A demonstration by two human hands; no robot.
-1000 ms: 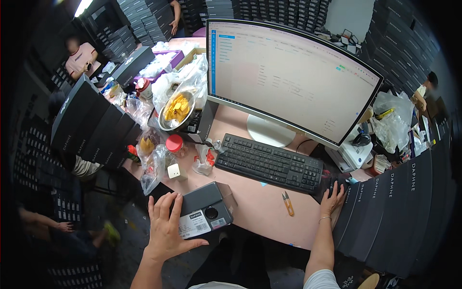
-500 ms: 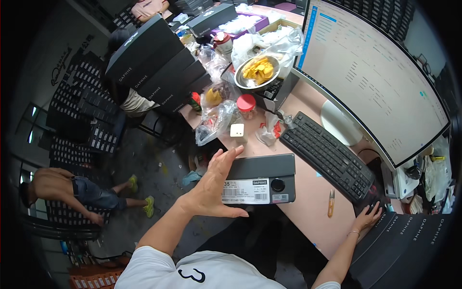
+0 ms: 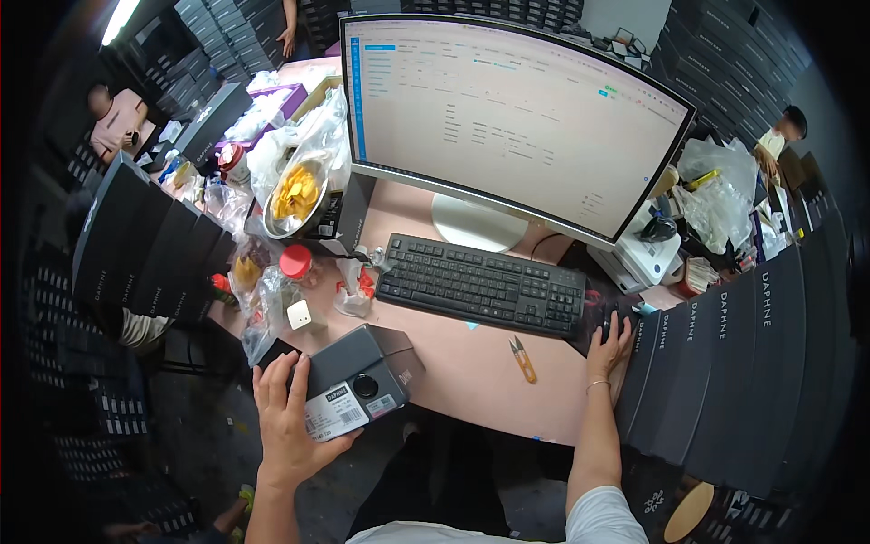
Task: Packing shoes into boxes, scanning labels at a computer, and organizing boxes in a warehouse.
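Note:
At the desk's near left edge, a dark grey shoe box (image 3: 349,376) bears a white printed label (image 3: 337,412) and a round black spot. Around its left end is my left hand (image 3: 294,408), fingers along the far side and thumb by the near edge below the label. My right hand (image 3: 609,349) rests over a dark computer mouse (image 3: 619,325), which its fingers partly cover. Left of the mouse lies a black keyboard (image 3: 480,286), below a large monitor (image 3: 507,118) showing a mostly white page.
Orange-handled thread snips (image 3: 523,361) lie between box and right hand. Stacked shoe boxes stand at right (image 3: 725,363) and left (image 3: 136,254). A bowl of yellow pieces (image 3: 297,195), plastic bags, a red-lidded jar (image 3: 295,263) and a white cube (image 3: 298,315) crowd the desk's left.
The view has swung right, bringing the whole monitor in. My left hand, spread beside the box before, now grips its left end, and the box sits at a slant. My right hand stays at the mouse.

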